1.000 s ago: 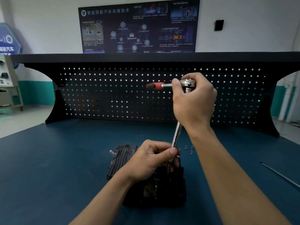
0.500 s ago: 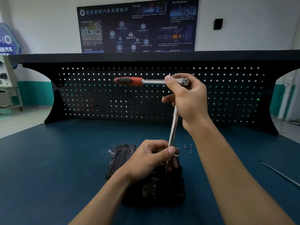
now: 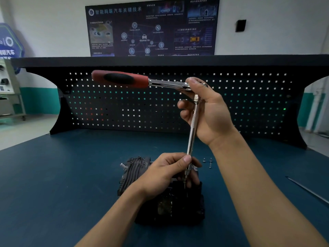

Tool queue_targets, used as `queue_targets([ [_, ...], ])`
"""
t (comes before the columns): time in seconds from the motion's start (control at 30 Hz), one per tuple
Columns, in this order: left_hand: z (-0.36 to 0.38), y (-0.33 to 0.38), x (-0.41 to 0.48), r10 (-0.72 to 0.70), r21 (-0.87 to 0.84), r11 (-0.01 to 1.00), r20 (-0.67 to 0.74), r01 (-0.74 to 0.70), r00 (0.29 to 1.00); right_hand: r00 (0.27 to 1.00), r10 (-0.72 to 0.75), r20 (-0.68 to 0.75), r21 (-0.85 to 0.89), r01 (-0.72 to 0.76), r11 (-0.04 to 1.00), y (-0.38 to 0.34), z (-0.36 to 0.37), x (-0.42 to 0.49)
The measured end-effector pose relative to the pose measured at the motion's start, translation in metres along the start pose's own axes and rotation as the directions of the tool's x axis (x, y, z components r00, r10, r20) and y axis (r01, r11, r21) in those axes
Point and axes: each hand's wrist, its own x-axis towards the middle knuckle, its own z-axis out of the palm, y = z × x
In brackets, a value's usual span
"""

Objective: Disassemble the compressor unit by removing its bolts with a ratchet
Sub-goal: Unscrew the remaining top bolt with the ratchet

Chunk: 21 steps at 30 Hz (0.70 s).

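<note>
1. A dark grey compressor unit with a finned metal casing (image 3: 137,168) sits on the dark blue mat of the workbench (image 3: 62,175), near the front edge and about midway across.
2. A chrome ratchet with a red and black handle (image 3: 122,79) is held level above the unit, with its handle pointing left in front of the black perforated pegboard (image 3: 249,97).
3. A long, thin chrome extension bar (image 3: 192,129) runs from the ratchet head down into the top of the compressor, leaning slightly; its tip is hidden by fingers.
4. The right hand (image 3: 210,113) clamps the ratchet head, with the thumb on top and the fingers curled underneath.
5. The left hand (image 3: 165,173) pinches the lower end of the extension bar between thumb and curled fingers, just above the compressor.
6. Three small silver bolts (image 3: 207,160) lie loose on the mat, just behind and to the right of the unit.
7. A thin metal rod (image 3: 306,189) lies on the mat well to the right.
8. A dark printed poster (image 3: 151,27) hangs on the wall behind the bench.
</note>
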Motion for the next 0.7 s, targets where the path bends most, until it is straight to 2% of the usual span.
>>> queue_targets([
  [0.3, -0.0010, -0.0017, 0.0009, 0.027, 0.037, 0.999, 0.028, -0.028, 0.999, 0.990, 0.017, 0.142, 0.141, -0.037, 0.989, -0.0025, -0.0086, -0.0025],
  [0.7, -0.0013, -0.0040, 0.0026, 0.056, 0.065, 0.996, -0.008, -0.056, 0.998, 0.997, -0.076, -0.023, -0.100, 0.073, 0.992, 0.0023, -0.0053, 0.0005],
])
